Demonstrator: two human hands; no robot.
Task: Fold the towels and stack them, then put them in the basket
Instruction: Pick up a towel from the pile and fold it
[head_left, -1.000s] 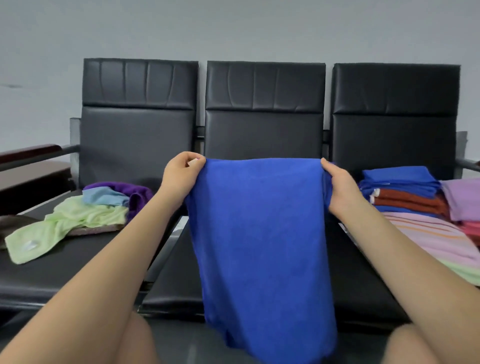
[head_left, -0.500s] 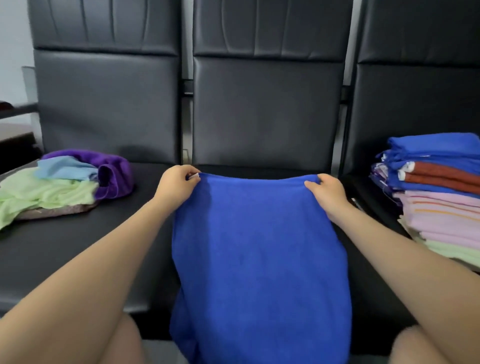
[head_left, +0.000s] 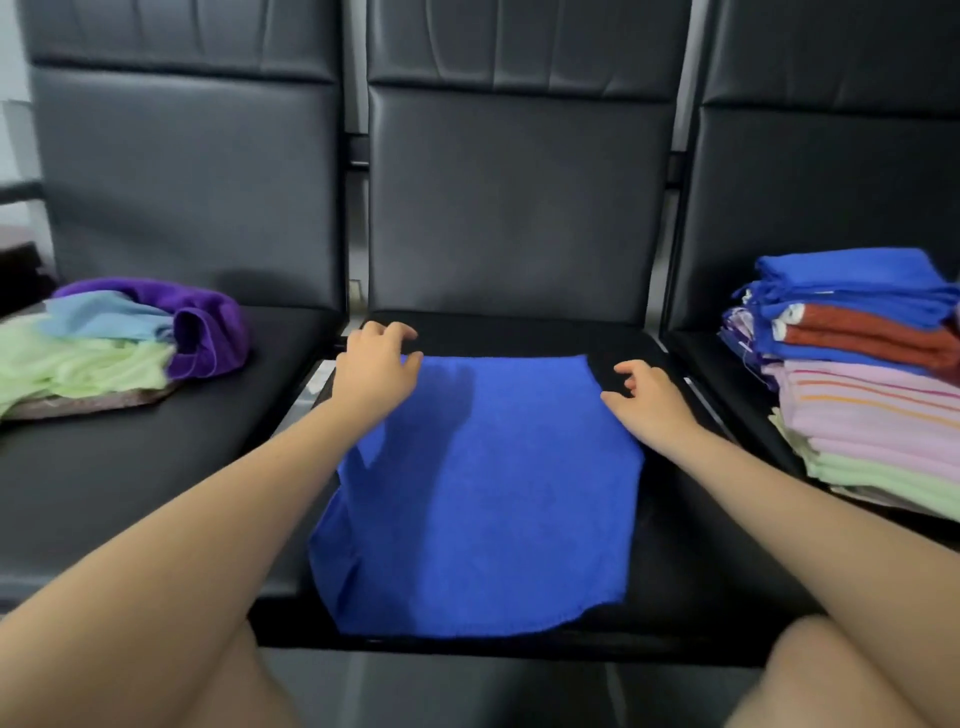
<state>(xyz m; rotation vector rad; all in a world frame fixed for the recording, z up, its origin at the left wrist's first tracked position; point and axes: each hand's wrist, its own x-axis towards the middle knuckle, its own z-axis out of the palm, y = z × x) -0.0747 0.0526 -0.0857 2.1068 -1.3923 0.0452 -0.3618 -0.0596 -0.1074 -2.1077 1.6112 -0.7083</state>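
Blue towel (head_left: 483, 493) is lying flat on the middle seat (head_left: 691, 545). Left hand (head_left: 376, 364) and right hand (head_left: 647, 400) are hovering at its far corners, fingers loosely spread, gripping nothing.

- Illumination was soft, diffuse and moderately dim, with a cool cast.
- The left hand (head_left: 375, 366) cast a broad, soft-edged shadow onto the blue towel (head_left: 478, 493), running toward the viewer between the two hands.
- Dull sheen showed on the black seat backs (head_left: 514, 197) beyond the hands; no hard glare was present.
- The fingers (head_left: 631, 371) of the right hand (head_left: 644, 402) appeared slightly smeared by motion blur.
- Wide-angle distortion bent the seat edges outward of both hands.
- The folded stack (head_left: 862, 384) outboard of the right hand and the loose pile (head_left: 119, 343) outboard of the left hand were soft in focus.
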